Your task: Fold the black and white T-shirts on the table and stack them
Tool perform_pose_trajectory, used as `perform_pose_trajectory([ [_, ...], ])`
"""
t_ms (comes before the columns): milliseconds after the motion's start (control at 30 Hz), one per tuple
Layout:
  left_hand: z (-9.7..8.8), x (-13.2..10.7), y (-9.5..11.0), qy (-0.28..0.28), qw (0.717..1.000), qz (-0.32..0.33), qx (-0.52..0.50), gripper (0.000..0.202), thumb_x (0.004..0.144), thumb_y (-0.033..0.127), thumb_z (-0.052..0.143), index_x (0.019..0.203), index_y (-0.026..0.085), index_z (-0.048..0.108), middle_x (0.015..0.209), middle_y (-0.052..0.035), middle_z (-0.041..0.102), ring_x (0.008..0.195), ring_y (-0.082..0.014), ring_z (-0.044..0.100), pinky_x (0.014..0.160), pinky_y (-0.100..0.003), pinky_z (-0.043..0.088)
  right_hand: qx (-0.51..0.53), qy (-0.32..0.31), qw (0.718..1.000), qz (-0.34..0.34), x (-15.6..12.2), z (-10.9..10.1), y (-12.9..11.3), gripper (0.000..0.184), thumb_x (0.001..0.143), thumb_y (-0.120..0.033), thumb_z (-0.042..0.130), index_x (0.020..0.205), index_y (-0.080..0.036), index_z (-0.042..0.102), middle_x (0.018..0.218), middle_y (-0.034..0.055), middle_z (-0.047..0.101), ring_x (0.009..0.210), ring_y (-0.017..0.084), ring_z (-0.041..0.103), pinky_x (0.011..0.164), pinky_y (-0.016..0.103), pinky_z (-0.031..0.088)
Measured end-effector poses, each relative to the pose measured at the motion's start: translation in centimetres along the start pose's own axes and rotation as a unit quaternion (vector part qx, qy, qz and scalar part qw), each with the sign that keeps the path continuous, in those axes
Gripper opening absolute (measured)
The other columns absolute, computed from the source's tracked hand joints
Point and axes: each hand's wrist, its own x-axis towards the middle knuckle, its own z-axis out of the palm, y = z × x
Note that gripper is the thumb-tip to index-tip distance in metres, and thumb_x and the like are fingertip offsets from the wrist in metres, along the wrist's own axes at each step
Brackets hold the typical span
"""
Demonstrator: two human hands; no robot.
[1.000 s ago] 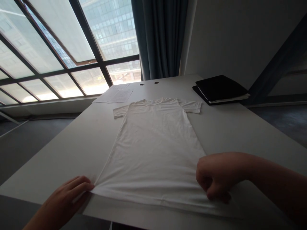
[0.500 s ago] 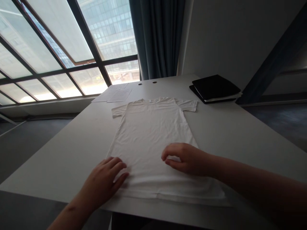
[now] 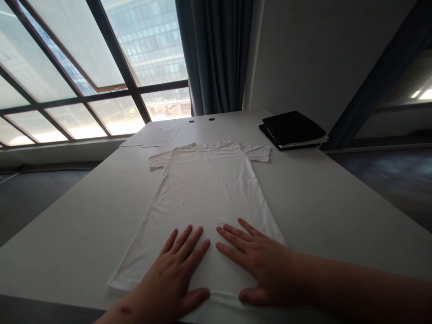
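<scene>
Both the left hand [image 3: 175, 274] and right hand [image 3: 259, 265] apparently press the white T-shirt [image 3: 205, 189], fingers spread flat.

Soft matt white cloth t-shirt [image 3: 205, 189], smooth matt table [image 3: 337, 202], paper sheets [image 3: 151, 135], matt black folder [image 3: 290, 128]

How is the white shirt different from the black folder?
The shirt is white; the folder is black. The shirt lies spread out near the person, with the left hand and right hand pressed flat on it; the folder sits far off to the right, untouched. The shirt is thin; the folder looks thicker. Both rest on the table.
</scene>
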Motion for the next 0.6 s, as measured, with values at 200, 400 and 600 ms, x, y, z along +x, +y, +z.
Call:
perform_pose_trajectory([
  [200,0.0,1.0,1.2,0.041,0.998,-0.038,0.021,0.069,0.100,0.050,0.060,0.162,0.027,0.041,0.170,-0.0116,0.037,0.157,-0.0358,0.033,0.126,-0.063,0.033,-0.008,0.030,0.999,0.008,0.1,-0.2,0.8,0.103,0.088,-0.058,0.075,0.169,-0.017,0.027,0.173,0.0205,0.017,0.162,0.038,0.016,0.131,0.062,0.005],
  [400,0.7,2.2,1.9,0.015,0.999,-0.024,0.017,0.093,0.091,0.055,0.070,0.167,0.021,0.030,0.174,-0.0158,0.024,0.160,-0.0393,0.025,0.125,-0.065,0.033,-0.030,0.021,0.999,0.035,-0.5,0.5,2.2,0.105,0.090,-0.065,0.070,0.169,-0.016,0.023,0.174,0.0190,0.013,0.163,0.037,0.012,0.132,0.059,0.002],
  [600,0.2,1.8,1.5,-0.037,0.999,-0.031,-0.019,0.108,0.086,0.062,0.074,0.171,0.028,0.018,0.176,-0.0113,0.015,0.161,-0.0384,0.019,0.129,-0.065,0.026,-0.031,0.012,0.999,0.032,-0.9,0.4,2.2,0.102,0.092,-0.067,0.066,0.169,-0.018,0.022,0.174,0.0172,0.012,0.163,0.036,0.012,0.132,0.057,0.002],
])
